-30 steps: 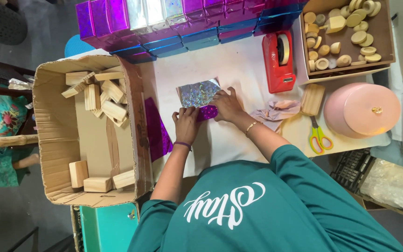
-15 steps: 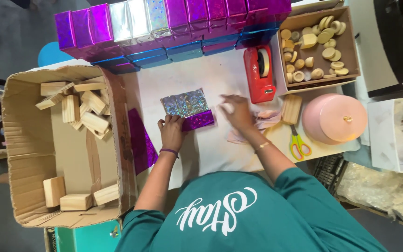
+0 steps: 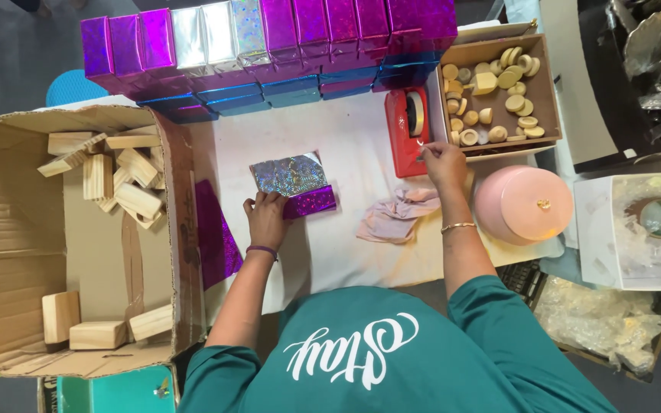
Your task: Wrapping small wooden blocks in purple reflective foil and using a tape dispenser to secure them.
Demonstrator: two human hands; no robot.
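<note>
My left hand [image 3: 267,219] presses down on a small block wrapped in purple foil [image 3: 311,202], which lies on the white table [image 3: 346,126]. A silver holographic sheet [image 3: 288,173] lies over the far side of the block. My right hand [image 3: 442,159] is stretched out to the red tape dispenser [image 3: 405,131], and its fingertips pinch the tape end at the dispenser's near edge. A crumpled pink cloth [image 3: 398,216] lies between my two arms.
A big cardboard box [image 3: 9,229] of wooden blocks stands at the left. Foil-wrapped boxes [image 3: 269,38] are stacked along the far edge. A tray of wooden discs [image 3: 548,84] and a pink round tin [image 3: 523,204] sit at the right. Purple foil [image 3: 219,237] leans on the big box.
My right hand has left the wrapped block and moved right and away to the tape dispenser. My left hand has stayed on the block.
</note>
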